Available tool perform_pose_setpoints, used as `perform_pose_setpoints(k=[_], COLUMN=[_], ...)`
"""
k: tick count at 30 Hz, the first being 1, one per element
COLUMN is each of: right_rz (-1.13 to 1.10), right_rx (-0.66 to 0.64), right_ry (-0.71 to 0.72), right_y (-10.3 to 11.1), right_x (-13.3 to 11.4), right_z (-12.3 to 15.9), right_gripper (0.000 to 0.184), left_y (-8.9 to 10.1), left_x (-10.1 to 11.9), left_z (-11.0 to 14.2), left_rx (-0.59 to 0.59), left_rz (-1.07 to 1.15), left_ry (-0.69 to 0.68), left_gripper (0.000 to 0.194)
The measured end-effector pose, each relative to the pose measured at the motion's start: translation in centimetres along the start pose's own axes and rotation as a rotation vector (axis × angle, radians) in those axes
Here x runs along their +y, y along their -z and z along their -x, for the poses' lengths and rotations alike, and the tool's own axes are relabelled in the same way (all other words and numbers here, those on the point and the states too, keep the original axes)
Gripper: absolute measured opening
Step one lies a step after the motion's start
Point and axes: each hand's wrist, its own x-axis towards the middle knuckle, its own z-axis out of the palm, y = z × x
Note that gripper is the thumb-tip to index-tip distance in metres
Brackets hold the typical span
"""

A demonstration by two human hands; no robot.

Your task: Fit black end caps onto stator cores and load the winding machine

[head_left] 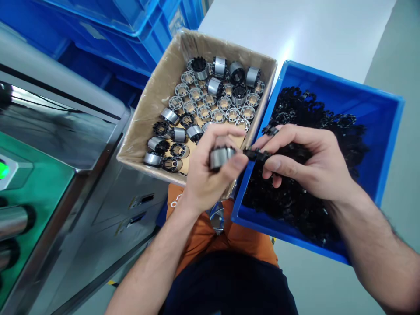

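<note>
Two hands: close together above the meeting edges of carton (144, 118) and bin (390, 103), probably because that keeps both supplies within short reach.
Left hand (197, 175): fingers wrapped around a metal ring (218, 158), blurred, possibly more than one; its side is cradled, which seems to leave the end exposed toward the other hand.
Right hand (315, 162): thumb and fingers pinching small black pieces (259, 155), likely by the fingertips for finer control; they sit just beside the left thumb, contact unclear.
Bare rings (204, 112): on end in the carton, in loose rows, an arrangement that would save room.
Black-ended rings (215, 87): around and over them, some on their sides, apparently laid without strict order.
Bin: heaped with black parts (288, 205), presumably loose because they are small and many.
Tabletop (328, 30): white, beyond both containers.
</note>
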Motion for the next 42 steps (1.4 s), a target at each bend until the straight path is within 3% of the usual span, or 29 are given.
perform_pose_setpoints(k=[3,6,9,13,17,25,27,29,32,34,36,39,42], right_rz=[0.155,0.277,0.303,0.353,0.36,0.347,0.306,0.232,0.214,0.278,0.337,0.328,0.115], right_rx=[0.174,0.261,0.294,0.307,0.303,0.244,0.21,0.229,0.353,0.406,0.401,0.289,0.129], right_ry=[0.183,0.31,0.368,0.331,0.313,0.339,0.285,0.213,0.184,0.207,0.229,0.195,0.086], right_y=[-0.8,-2.1,-3.2,-3.5,-3.1,-2.8,-2.4,-1.9,-1.3,-1.2,-1.4,-1.8,-2.3], right_x=[0.6,1.7,2.8,3.4,3.3,3.3,3.2,3.0,2.6,2.1,1.6,1.1,0.8], right_z=[0.3,0.5,0.6,0.6,0.7,0.6,0.3,0.1,0.0,0.1,0.3,0.6,0.7], right_gripper=[0.02,0.023,0.027,0.045,0.042,0.04,0.052,0.06,0.034,0.019,0.013,0.011,0.03], left_y=[0.5,0.6,0.3,0.0,0.4,1.0,2.0,3.8,6.8,8.2,8.6,7.1,4.2], left_x=[-0.3,-0.5,-0.6,-0.3,0.1,-0.2,-0.2,0.1,0.6,0.6,0.1,-0.8,-0.9], left_z=[-0.5,-0.5,-0.1,0.1,-0.1,0.3,0.0,-0.4,-1.1,-1.3,-1.3,-0.9,-0.6], left_rx=[-0.102,-0.2,-0.205,-0.203,-0.221,-0.305,-0.261,-0.154,-0.109,-0.119,-0.04,0.088,-0.025], left_rz=[0.18,0.277,0.326,0.335,0.301,0.223,0.096,-0.191,-0.726,-0.862,-0.741,-0.304,0.067], left_ry=[0.258,0.349,0.364,0.382,0.367,0.27,0.18,0.082,0.013,-0.021,-0.039,0.041,0.197], left_gripper=[0.061,0.053,0.057,0.056,0.061,0.05,0.05,0.047,0.05,0.066,0.078,0.059,0.045])
